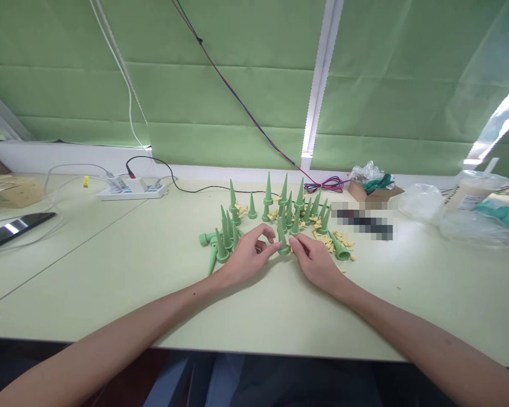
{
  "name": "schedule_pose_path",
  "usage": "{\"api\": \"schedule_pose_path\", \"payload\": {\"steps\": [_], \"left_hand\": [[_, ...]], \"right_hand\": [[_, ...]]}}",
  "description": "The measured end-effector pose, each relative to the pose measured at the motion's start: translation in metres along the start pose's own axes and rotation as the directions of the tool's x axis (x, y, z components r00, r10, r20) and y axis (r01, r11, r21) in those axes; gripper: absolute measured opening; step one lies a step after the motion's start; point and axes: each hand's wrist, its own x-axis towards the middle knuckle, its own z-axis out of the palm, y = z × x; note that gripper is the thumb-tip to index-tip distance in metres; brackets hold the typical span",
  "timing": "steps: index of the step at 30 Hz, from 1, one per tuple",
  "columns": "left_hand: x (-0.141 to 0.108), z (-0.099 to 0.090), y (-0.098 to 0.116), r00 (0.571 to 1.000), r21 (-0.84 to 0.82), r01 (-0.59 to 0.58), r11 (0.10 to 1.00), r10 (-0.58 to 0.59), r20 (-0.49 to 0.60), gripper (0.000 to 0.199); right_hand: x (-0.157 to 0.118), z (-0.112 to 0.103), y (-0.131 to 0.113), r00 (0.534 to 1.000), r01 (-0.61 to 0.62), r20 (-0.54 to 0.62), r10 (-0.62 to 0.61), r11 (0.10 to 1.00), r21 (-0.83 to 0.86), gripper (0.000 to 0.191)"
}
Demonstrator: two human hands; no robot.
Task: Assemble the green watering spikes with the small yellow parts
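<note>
Several green cone-shaped plastic spikes [268,189] stand on their round bases in a loose cluster on the table. One green spike [282,242] stands upright at the front, between my hands. My left hand [252,251] is curled at its left side, with the thumb tip against its base. My right hand [316,261] is closed in a pinch right beside the same base; what lies between its fingertips is too small and hidden to make out. Small yellow plastic pieces [328,242] lie scattered to the right. Among them a green spike [340,247] rests on its side, its hollow end showing.
More spikes [212,259] lie tipped over at the left. A power strip [132,190] with cables and a phone [17,230] are farther left. At the back right sit an open cardboard box [375,195], clear plastic bags [422,202] and a lidded cup [470,192].
</note>
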Motion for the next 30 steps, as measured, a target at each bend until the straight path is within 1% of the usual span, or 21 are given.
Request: {"api": "schedule_pose_path", "payload": {"steps": [3,6,10,17,22,26,30], "left_hand": [[0.0,-0.0001,-0.0022,0.998,-0.03,0.044,0.999,-0.043,0.036,0.038],[0.0006,0.0014,-0.0059,0.989,-0.082,0.123,0.989,-0.114,0.098,0.053],[0.0014,0.0024,-0.0086,0.976,-0.101,0.172,0.98,-0.156,0.155,0.06],[0.0018,-0.0006,-0.0075,0.969,-0.099,0.157,0.983,-0.134,0.207,0.058],[0.0018,-0.0018,-0.0076,0.948,-0.12,0.201,0.972,-0.162,0.274,0.057],[0.0007,-0.0025,-0.0069,0.952,-0.111,0.181,0.977,-0.146,0.27,0.052],[-0.0012,-0.0024,-0.0055,0.961,-0.088,0.146,0.985,-0.12,0.25,0.045]], "right_hand": [[0.0006,-0.0009,0.0002,0.999,-0.001,-0.036,0.002,1.0,0.016,0.037],[0.0007,-0.002,-0.0005,1.0,0.005,-0.03,-0.004,1.0,0.022,0.035],[0.0001,-0.0029,-0.0014,0.999,0.034,-0.004,-0.034,0.999,0.026,0.031],[-0.0006,-0.0034,-0.0001,0.999,0.038,0.01,-0.038,0.998,0.039,0.03],[-0.0009,-0.0034,0.0012,0.999,0.044,0.007,-0.044,0.998,0.037,0.029],[-0.0004,-0.003,0.002,0.999,0.054,0.004,-0.054,0.997,0.051,0.031],[-0.0002,-0.0032,0.0013,0.999,0.033,0.012,-0.034,0.998,0.062,0.035]]}}
